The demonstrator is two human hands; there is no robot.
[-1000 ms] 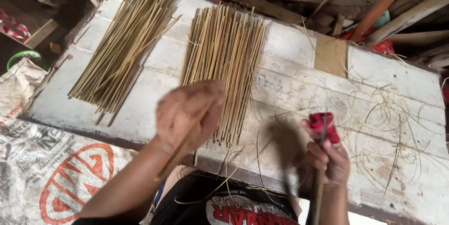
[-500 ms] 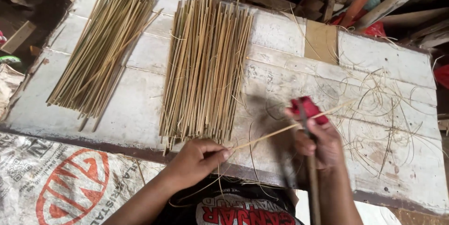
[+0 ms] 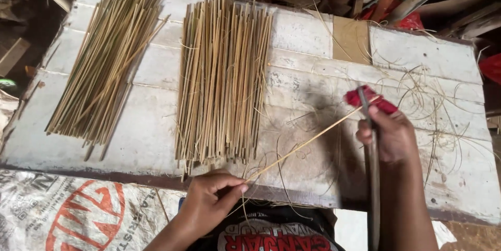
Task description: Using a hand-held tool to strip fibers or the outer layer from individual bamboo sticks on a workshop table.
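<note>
Head view, looking down on a white plank table [image 3: 313, 81]. Left hand [image 3: 209, 204] sits at the near edge of the table, thumb and fingers pinched shut on the near end of a thin bamboo stick [image 3: 308, 141]. The stick runs up and to the right across the boards to the right hand [image 3: 389, 133], which is closed around a knife with a red-wrapped handle [image 3: 371, 157]; the blade hangs down toward the body, and the stick's far end meets the knife just under the red wrap.

Edges and room: a middle bundle of bamboo sticks [image 3: 222, 79] lies just left of the stick, its near ends almost at the table edge beside the left hand. A second, slanted bundle [image 3: 104, 63] lies well apart at the far left. Between the middle bundle and the right hand the boards are bare but for loose curled shavings [image 3: 433, 99] (thickest on the right side). A printed sack [image 3: 62, 214] lies below the near edge at left.

Against the frame half a second back: the left hand has drawn slightly down and toward the body, and the stick now lies at a steeper slant. The right hand keeps its grip, much where it was.
</note>
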